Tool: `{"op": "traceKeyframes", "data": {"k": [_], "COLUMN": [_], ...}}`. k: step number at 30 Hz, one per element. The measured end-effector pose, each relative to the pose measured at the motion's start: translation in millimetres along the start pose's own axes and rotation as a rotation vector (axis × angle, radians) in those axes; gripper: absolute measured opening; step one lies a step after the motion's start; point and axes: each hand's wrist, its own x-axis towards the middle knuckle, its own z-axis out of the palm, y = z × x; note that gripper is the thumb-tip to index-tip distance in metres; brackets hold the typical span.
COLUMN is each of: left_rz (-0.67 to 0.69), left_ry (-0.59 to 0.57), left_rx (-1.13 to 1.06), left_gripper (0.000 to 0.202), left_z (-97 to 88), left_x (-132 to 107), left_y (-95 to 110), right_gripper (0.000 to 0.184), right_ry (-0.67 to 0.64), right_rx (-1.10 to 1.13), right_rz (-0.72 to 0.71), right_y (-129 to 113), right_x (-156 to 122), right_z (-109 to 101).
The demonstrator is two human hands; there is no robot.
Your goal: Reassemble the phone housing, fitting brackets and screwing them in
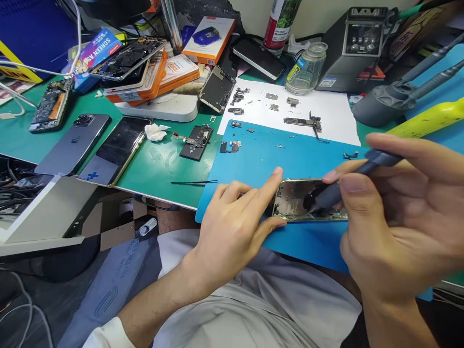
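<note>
An opened phone housing lies on the blue mat near its front edge. My left hand grips the left end of the housing between index finger and thumb. My right hand is closed around a dark screwdriver, whose tip points down into the housing's interior. The far right part of the housing is hidden behind my right fingers. Tiny screws and small parts, among them a small black component, are scattered on the mat beyond the housing.
White paper behind the mat bears a logic board and metal shields. A battery, tweezers and two phones lie to the left. A glass jar and grey tool holder stand behind.
</note>
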Motion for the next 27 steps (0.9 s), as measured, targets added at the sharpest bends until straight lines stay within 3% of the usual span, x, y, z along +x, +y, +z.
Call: {"op": "traceKeyframes", "data": {"k": [8,23,27], "left_rz": [-0.006,0.009,0.003], "left_ry": [0.009,0.027,0.025], "left_rx": [0.001,-0.015,-0.021], "left_gripper": [0.061,0.062,0.063], "left_z": [1.1,1.0,2.1], "left_x": [-0.3,0.2,-0.3], "left_y": [-1.0,-0.3,-0.5], "right_gripper": [0.047,0.049,0.043], "right_ry": [-0.106,-0.230,-0.280], "right_rx": [-0.051,-0.056,-0.169], "right_rz": [0.044,-0.003,-0.082], "right_y": [7.9,4.9,-4.1], "right_x": [-9.5,-1.3,4.4], "right_z": [1.1,-4.8,-7.0]}}
